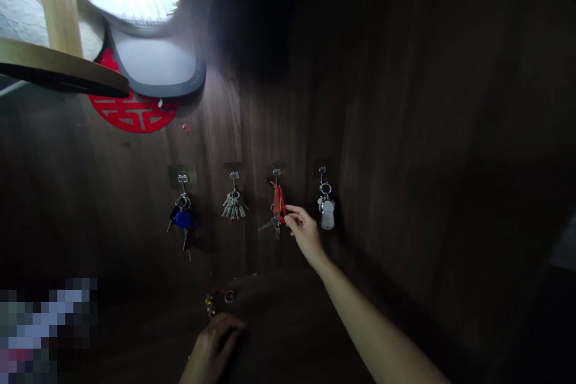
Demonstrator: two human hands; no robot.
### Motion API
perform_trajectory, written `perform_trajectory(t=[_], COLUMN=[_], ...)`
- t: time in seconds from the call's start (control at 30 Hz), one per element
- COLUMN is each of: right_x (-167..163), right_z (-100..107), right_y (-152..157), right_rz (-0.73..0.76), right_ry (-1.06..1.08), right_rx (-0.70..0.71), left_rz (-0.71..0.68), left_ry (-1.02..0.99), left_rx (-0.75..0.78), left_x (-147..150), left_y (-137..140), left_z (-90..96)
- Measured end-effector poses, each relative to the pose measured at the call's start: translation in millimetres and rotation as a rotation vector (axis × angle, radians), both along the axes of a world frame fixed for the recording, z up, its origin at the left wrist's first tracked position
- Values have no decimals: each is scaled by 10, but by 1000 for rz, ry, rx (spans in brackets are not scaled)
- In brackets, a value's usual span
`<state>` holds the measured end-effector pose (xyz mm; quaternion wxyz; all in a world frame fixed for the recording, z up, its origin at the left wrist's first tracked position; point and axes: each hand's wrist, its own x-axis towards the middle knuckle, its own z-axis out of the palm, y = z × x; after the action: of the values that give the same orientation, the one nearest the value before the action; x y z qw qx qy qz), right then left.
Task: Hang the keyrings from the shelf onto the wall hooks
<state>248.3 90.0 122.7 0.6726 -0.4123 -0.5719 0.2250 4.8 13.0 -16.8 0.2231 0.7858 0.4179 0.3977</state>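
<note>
My right hand (303, 234) is raised to the wall with thumb and fingertips closed on a red key lanyard (282, 201). The lanyard hangs from a metal hook (276, 173), and several keys (275, 224) dangle at its lower end. Lower down, my left hand (213, 339) rests on the dark surface, fingers stretched out and apart from the thumb. Just beyond its knuckles lies a multicoloured braided cord (210, 305) with a metal ring (230, 296); whether the hand touches the cord, I cannot tell.
Other hooks hold a blue-tagged key bunch (182, 219), a silver key bunch (234, 206) and keys with a pale fob (327, 213). A bright lamp (155, 57), a red paper-cut decoration (139, 117) and a round-based wooden object (58, 66) occupy the upper left.
</note>
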Motion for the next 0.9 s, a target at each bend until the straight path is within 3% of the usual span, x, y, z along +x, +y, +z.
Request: perform_trajectory(t=[0.2, 0.53, 0.7, 0.9], right_x=[104, 230, 209, 184], right_z=[-226, -900, -1249, -1474], right_y=[-128, -448, -589, -639], right_rz=[5, 92, 125, 45], right_ry=[36, -44, -147, -234], right_rx=[-94, -301, -405, -358], left_rz=[25, 97, 238, 434], left_ry=[-13, -31, -63, -34], left_rx=[22, 17, 31, 83], left_x=[-13, -2, -72, -210], left_y=[-12, -64, -55, -44], left_z=[13, 80, 66, 71])
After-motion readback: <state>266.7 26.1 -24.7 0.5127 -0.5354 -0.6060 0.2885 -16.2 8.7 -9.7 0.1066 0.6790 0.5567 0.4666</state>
